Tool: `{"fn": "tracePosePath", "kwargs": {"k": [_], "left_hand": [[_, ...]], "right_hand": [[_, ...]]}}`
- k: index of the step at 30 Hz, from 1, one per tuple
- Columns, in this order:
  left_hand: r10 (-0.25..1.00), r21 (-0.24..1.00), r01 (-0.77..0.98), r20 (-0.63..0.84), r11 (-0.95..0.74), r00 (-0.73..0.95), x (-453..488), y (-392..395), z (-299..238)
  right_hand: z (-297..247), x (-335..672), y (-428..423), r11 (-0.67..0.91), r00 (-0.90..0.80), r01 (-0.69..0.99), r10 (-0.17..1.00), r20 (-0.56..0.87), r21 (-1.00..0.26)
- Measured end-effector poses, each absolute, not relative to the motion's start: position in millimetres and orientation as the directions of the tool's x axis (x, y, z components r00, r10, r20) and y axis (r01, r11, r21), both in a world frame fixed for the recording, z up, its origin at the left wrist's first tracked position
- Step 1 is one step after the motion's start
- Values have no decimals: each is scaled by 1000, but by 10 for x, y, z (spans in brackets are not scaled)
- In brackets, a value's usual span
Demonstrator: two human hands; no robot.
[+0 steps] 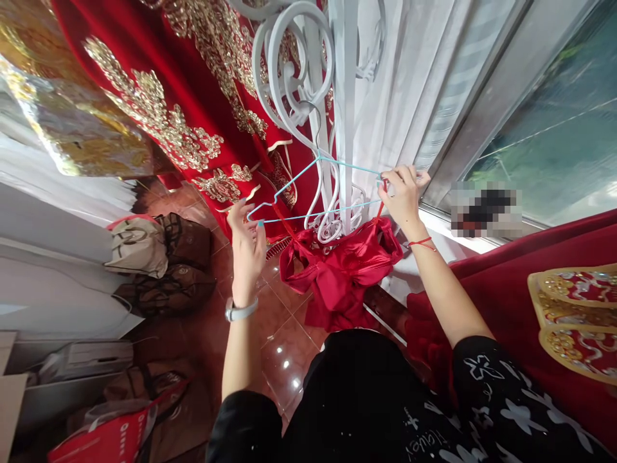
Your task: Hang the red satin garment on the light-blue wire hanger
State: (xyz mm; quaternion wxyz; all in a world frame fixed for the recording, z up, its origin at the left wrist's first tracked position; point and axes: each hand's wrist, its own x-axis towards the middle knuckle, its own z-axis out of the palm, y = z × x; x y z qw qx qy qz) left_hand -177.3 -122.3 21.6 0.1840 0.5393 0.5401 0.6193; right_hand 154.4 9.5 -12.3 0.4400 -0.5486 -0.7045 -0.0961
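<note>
A light blue wire hanger [308,172] hangs by its hook from a white ornate metal stand [332,116]. My left hand [247,247] holds the hanger's left end, fingers curled round the wire. My right hand [402,193] pinches the hanger's right end together with a thin red strap. A red satin garment [340,270] hangs below the hanger by that strap, bunched in folds in front of me.
A red gown with gold embroidery [183,96] hangs at the upper left. Brown and beige bags [159,257] sit on the red tiled floor [284,360]. White curtains [409,77] and a window [544,122] are at the right. More red embroidered fabric [569,308] lies at the right.
</note>
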Motion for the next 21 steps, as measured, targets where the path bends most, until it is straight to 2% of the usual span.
{"fn": "tracePosePath", "kwargs": {"k": [2, 3, 5, 7, 9, 12, 14, 16, 18, 21], "left_hand": [[790, 792, 500, 537, -350, -297, -1842, -1431, -36], [845, 756, 570, 501, -321, -188, -1887, -1518, -188], [943, 662, 695, 326, -280, 69, -1983, -1643, -500], [971, 597, 768, 192, -232, 144, -2065, -1714, -746], [981, 567, 801, 123, -195, 152, -2112, -1754, -860], [983, 576, 798, 71, -179, 169, -2117, -1799, -803], [985, 587, 791, 82, -173, 154, -2101, -1829, -709], [984, 592, 790, 161, -162, 80, -2083, -1852, -646], [955, 625, 768, 291, -141, -62, -2062, -1851, -634], [829, 771, 619, 438, -148, -347, -2018, -1766, -663]], "right_hand": [[-161, 1468, 9, 345, 82, 854, 650, 755, -390], [-180, 1402, -48, 339, 110, 850, 635, 765, -404], [-208, 1201, -178, 367, 100, 836, 628, 772, -407], [-202, 905, -296, 453, -4, 803, 654, 756, -387], [-158, 534, -367, 569, -158, 725, 687, 710, -388], [-71, -43, -373, 672, -327, 558, 717, 615, -487], [-49, -338, -344, 665, -385, 490, 745, 545, -563], [-73, -503, -324, 646, -432, 493, 763, 481, -583], [-131, -536, -331, 649, -464, 531, 761, 454, -545], [-228, -435, -386, 682, -490, 554, 730, 476, -477]]}}
